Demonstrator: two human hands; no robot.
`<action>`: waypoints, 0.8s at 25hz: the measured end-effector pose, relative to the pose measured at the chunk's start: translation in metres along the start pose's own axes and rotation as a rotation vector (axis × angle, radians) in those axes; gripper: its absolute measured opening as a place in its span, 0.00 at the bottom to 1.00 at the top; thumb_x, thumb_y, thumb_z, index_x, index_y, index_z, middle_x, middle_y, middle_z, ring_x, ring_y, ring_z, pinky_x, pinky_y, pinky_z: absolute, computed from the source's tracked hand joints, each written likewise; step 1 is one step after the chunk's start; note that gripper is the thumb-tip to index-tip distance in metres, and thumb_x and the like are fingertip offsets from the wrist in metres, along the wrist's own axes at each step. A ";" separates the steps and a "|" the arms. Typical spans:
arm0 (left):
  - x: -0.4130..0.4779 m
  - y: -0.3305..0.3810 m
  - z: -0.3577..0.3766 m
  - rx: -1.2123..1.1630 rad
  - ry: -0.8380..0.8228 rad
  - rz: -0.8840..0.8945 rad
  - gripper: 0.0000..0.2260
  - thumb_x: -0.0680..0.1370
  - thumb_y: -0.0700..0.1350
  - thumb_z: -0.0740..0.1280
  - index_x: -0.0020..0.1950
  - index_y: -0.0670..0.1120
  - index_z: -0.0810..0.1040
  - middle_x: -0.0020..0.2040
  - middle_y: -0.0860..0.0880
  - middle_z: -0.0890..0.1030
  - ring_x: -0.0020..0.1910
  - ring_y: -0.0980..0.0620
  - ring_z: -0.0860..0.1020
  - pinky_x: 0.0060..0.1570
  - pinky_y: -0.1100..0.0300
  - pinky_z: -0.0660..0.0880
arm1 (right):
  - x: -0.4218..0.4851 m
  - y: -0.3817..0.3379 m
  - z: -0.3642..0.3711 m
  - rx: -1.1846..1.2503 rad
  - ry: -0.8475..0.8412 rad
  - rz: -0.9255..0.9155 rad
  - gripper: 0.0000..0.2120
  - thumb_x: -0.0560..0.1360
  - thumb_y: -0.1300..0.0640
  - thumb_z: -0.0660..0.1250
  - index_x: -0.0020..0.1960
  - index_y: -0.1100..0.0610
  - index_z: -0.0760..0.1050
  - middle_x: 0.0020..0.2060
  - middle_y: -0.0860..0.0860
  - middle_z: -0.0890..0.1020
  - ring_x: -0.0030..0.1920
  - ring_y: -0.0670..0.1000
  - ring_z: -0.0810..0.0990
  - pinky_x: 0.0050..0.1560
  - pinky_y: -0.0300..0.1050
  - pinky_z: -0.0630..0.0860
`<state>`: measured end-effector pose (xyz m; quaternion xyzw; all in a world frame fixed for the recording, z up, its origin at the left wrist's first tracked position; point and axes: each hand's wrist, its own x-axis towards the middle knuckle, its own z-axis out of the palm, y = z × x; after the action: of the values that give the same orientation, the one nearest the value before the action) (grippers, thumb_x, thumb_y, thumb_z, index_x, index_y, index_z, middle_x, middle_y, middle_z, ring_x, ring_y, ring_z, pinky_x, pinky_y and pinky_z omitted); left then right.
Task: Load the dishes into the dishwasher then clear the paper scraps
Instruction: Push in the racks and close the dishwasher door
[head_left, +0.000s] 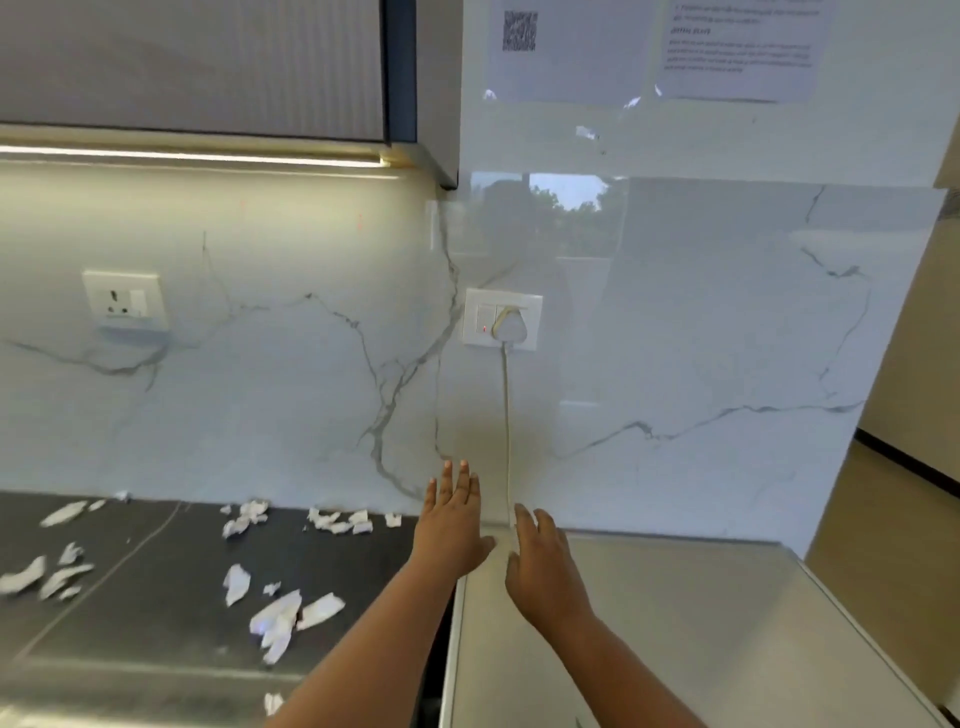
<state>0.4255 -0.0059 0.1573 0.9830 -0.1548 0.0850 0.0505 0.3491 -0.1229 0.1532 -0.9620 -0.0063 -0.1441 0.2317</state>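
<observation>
Several torn white paper scraps (283, 616) lie scattered over the dark countertop (156, 571) at the lower left, with more along the wall (340, 521) and at the far left (44, 571). My left hand (452, 525) is stretched forward with straight fingers, empty, over the countertop's right end. My right hand (543, 564) reaches forward beside it, fingers relaxed and empty, above the pale grey top of an appliance (675, 623). No dishes are in view and the appliance's front is out of sight.
A white cable (506, 426) hangs from a plugged wall socket (503, 319) down behind the appliance, just between my hands. A second socket (124, 301) is at the left. A cabinet (208, 67) overhangs the counter. Marble backsplash lies straight ahead.
</observation>
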 end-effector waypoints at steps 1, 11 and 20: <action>-0.014 0.005 0.008 -0.013 -0.013 -0.008 0.38 0.78 0.58 0.59 0.77 0.42 0.41 0.77 0.44 0.37 0.75 0.43 0.35 0.72 0.49 0.36 | -0.008 0.006 0.004 -0.009 -0.022 0.012 0.27 0.78 0.60 0.55 0.75 0.55 0.53 0.73 0.56 0.59 0.71 0.57 0.61 0.68 0.48 0.65; -0.137 0.038 0.071 -0.075 -0.143 -0.057 0.35 0.80 0.58 0.56 0.77 0.44 0.41 0.77 0.46 0.37 0.75 0.46 0.34 0.71 0.53 0.34 | -0.094 0.048 0.038 -0.075 -0.236 0.024 0.26 0.79 0.56 0.56 0.75 0.55 0.53 0.73 0.57 0.60 0.71 0.58 0.62 0.67 0.50 0.67; -0.232 0.056 0.104 -0.176 -0.407 0.042 0.33 0.80 0.57 0.55 0.77 0.45 0.42 0.78 0.48 0.39 0.76 0.50 0.38 0.74 0.56 0.40 | -0.194 0.079 0.065 -0.186 -0.444 -0.031 0.29 0.80 0.42 0.46 0.76 0.54 0.51 0.76 0.56 0.54 0.75 0.56 0.51 0.74 0.50 0.49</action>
<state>0.2065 -0.0034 0.0169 0.9682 -0.1892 -0.1282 0.1022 0.1874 -0.1536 0.0086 -0.9871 -0.0585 0.0675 0.1326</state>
